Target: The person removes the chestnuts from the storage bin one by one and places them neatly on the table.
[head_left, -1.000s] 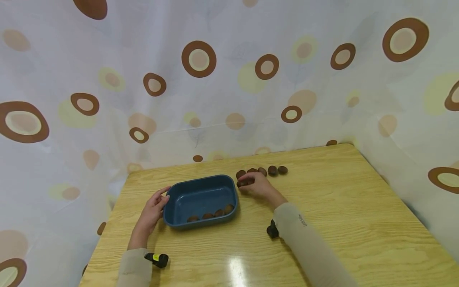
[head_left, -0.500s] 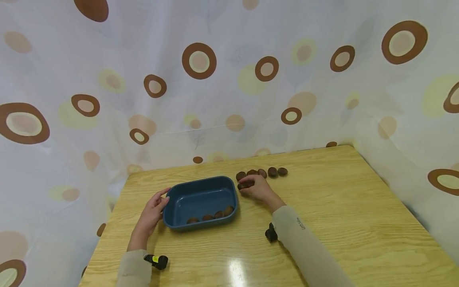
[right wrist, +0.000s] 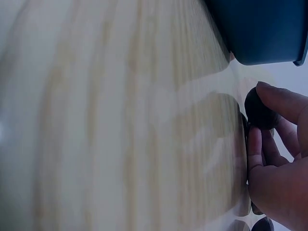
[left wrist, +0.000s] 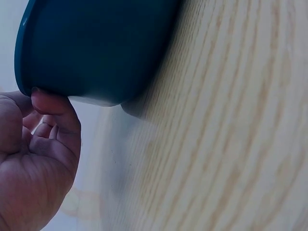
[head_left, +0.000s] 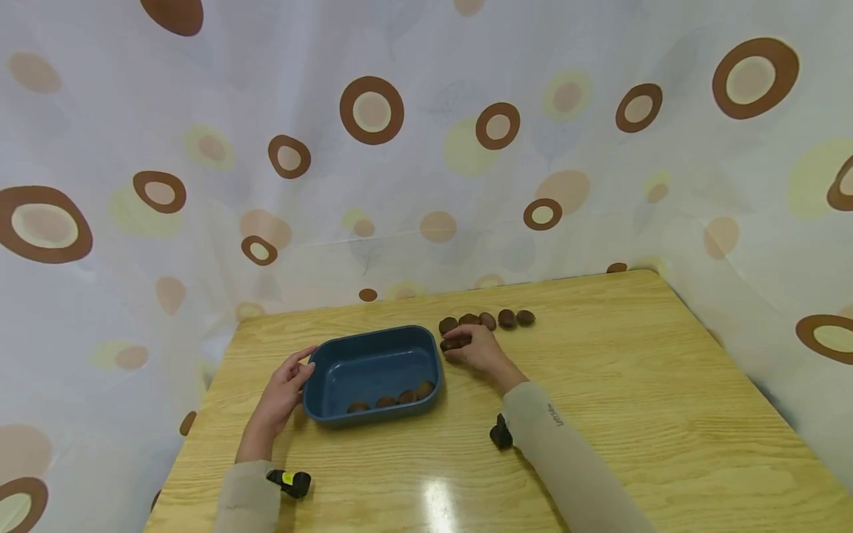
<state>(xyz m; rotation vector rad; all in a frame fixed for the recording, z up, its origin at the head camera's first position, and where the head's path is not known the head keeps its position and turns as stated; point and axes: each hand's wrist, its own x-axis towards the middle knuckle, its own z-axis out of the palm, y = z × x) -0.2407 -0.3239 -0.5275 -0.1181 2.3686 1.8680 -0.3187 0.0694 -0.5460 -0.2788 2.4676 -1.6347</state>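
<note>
My left hand (head_left: 283, 392) grips the left rim of a dark blue rectangular tub (head_left: 370, 374), thumb and fingers at its edge. In the left wrist view those fingers (left wrist: 57, 108) bend against the tub's wall (left wrist: 91, 48). Several brown chestnuts (head_left: 386, 402) lie along the tub's near side. Just right of the tub, my right hand (head_left: 481, 349) pinches a dark chestnut (right wrist: 260, 109) between thumb and fingers, low over the table. Behind this hand, several more chestnuts (head_left: 507, 318) form a row; the hand partly covers some of them.
The wooden table (head_left: 620, 385) extends to the right and in front of the tub. A patterned curtain (head_left: 426, 170) hangs behind and along both sides. Small black wrist devices (head_left: 296, 484) are worn at both sleeves.
My right forearm has shifted slightly left, while the fingers stay at the chestnut beside the tub. The left hand and the tub have not visibly moved.
</note>
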